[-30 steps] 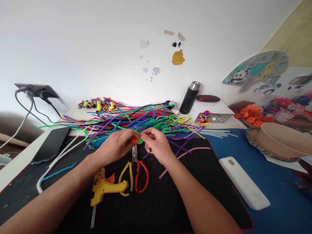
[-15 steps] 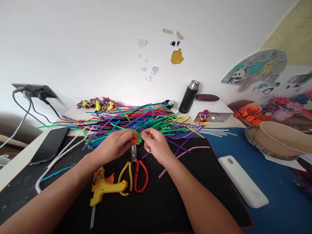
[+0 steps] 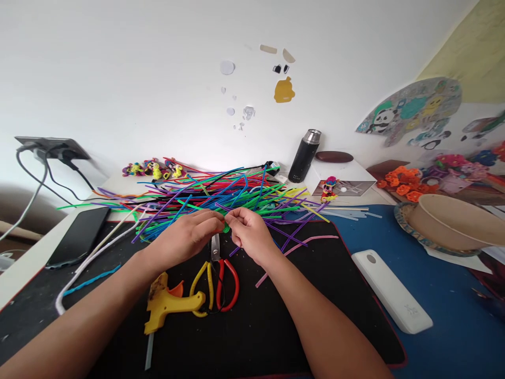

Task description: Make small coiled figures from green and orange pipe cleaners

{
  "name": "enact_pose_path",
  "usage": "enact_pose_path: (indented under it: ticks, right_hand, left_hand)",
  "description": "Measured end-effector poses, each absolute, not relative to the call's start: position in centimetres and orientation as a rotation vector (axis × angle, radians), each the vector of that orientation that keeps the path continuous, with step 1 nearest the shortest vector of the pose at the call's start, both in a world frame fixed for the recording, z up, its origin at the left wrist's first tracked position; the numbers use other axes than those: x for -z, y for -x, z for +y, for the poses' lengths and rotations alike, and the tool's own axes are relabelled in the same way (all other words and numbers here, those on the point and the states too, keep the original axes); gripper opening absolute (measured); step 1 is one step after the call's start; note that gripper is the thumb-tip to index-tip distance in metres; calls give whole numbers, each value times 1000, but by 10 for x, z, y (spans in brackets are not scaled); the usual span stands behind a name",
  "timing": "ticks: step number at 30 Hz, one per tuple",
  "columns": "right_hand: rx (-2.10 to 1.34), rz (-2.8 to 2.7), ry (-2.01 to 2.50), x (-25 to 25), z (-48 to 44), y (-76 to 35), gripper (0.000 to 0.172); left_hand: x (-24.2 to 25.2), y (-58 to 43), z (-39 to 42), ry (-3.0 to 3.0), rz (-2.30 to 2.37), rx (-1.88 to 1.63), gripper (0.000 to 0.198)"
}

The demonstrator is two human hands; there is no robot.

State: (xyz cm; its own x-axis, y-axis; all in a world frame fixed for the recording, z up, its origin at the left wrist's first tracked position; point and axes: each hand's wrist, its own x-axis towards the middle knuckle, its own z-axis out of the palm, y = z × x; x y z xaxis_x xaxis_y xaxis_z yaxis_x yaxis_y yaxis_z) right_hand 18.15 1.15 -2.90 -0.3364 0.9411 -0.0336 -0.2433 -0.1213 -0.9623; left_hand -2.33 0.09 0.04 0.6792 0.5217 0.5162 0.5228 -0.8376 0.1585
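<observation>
My left hand [image 3: 194, 232] is closed, its fingers pinched round a small green pipe cleaner piece [image 3: 226, 229]. Only a bit of the green shows between the hands; the rest is hidden by my fingers. From the other side my right hand [image 3: 251, 235] pinches at the same piece, thumb and forefinger pressed together. Just beyond both hands lies a heap of coloured pipe cleaners [image 3: 221, 193]. Below them, scissors [image 3: 215, 248] with one yellow and one red handle rest on the black mat [image 3: 276, 326]. A yellow glue gun [image 3: 177, 303] lies beside the scissors, under my left forearm.
A phone [image 3: 79, 237] and white cord lie at the left. Behind stand a black thermos [image 3: 303, 158], a white box [image 3: 365, 184] and a small pipe cleaner figure [image 3: 328, 189]. A white power bank [image 3: 392, 292] and a beige bowl [image 3: 453, 221] are at the right.
The orange part seen at my left fingertips is now hidden, and less green shows. My fingers have shifted slightly; the whole view has moved a little.
</observation>
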Motion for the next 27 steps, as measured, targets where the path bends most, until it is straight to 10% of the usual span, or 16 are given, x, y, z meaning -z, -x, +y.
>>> enact_pose_path:
  ticks: [27]
  right_hand:
    - [-1923, -1175, 714, 9, 3, -187, 48]
  left_hand:
    - [5, 37, -9, 2507, -581, 968, 31]
